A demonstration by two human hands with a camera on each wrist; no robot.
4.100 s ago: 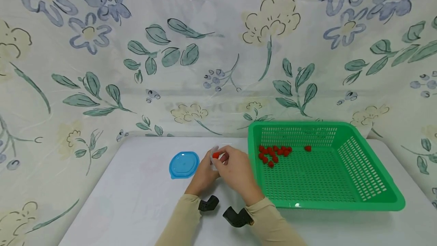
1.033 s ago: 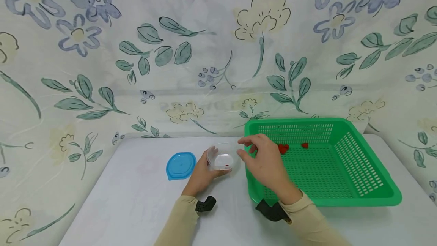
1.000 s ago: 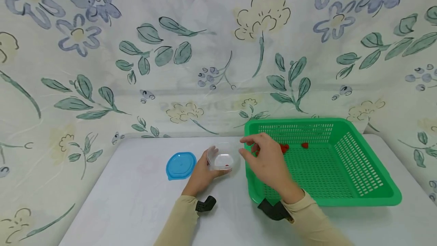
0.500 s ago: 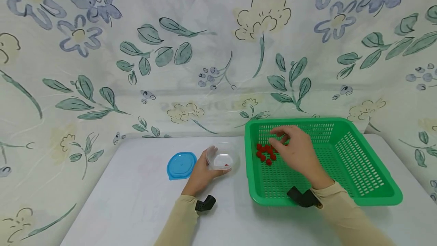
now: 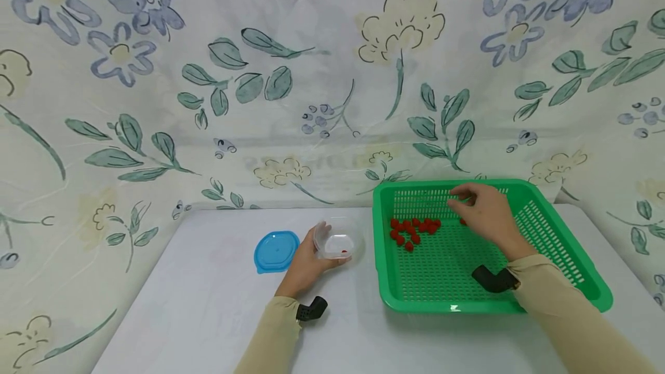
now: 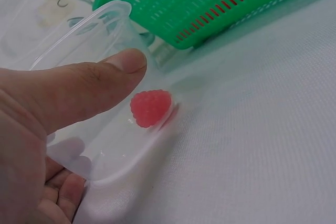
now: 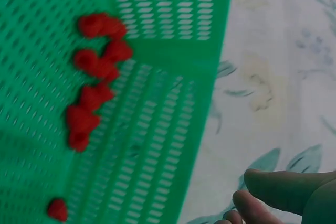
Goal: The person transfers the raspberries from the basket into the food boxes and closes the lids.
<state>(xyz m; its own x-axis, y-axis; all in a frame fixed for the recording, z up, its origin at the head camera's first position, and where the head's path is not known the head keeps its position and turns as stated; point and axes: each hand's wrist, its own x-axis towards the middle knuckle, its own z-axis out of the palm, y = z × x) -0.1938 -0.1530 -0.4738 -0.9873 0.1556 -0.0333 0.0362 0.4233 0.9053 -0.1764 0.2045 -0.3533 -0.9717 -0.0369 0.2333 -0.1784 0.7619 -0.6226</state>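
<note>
My left hand (image 5: 306, 267) grips a clear plastic container (image 5: 339, 236) on the white table, thumb along its near side. One red raspberry (image 6: 150, 107) lies at the bottom, seen through the wall in the left wrist view. Over the green basket (image 5: 381, 281) hovers my right hand (image 5: 485, 215), thumb and fingers loosely bent with nothing between them. A single raspberry (image 7: 58, 210) lies apart near the basket's back wall; in the head view the right thumb partly covers it. Several more raspberries (image 5: 409, 246) sit clustered in the basket's back left part.
A blue lid (image 5: 276, 251) lies flat on the table (image 5: 208, 305), just left of the container. Behind the table hangs a floral cloth (image 5: 332, 74). The basket's raised rim surrounds the raspberries on the right side.
Earlier the right hand held a raspberry at the container; one now lies inside it. Since then the right hand has moved right, over the basket. The left hand keeps hold of the container.
</note>
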